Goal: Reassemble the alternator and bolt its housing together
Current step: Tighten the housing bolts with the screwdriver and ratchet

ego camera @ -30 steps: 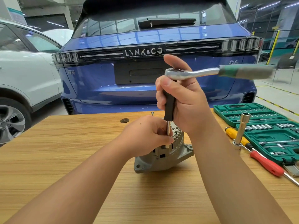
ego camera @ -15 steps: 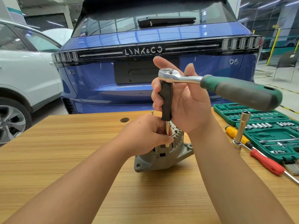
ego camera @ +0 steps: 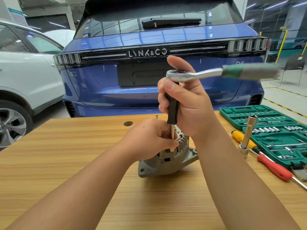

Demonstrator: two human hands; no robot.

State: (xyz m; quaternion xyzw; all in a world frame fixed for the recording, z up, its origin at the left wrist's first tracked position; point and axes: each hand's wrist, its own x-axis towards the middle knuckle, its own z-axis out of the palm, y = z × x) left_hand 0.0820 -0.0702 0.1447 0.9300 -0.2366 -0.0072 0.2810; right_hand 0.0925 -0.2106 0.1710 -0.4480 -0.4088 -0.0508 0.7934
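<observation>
While the grey alternator (ego camera: 167, 160) sits upright at the middle of the wooden counter (ego camera: 66, 163), the person's left hand (ego camera: 149, 140) curls over its top, fingers pinching the thin steel shaft of an extension driver (ego camera: 172, 107). At twelve o'clock above it, the right hand (ego camera: 187, 103) is clenched round the driver's black handle. A ratchet wrench (ego camera: 216, 73) caps the driver, its blurred green handle pointing to three o'clock. An open green socket set (ego camera: 265, 120), a tall socket (ego camera: 248, 135) and two screwdrivers (ego camera: 265, 160) lie at three o'clock. A blue car (ego camera: 149, 39) stands at twelve o'clock behind the counter.
</observation>
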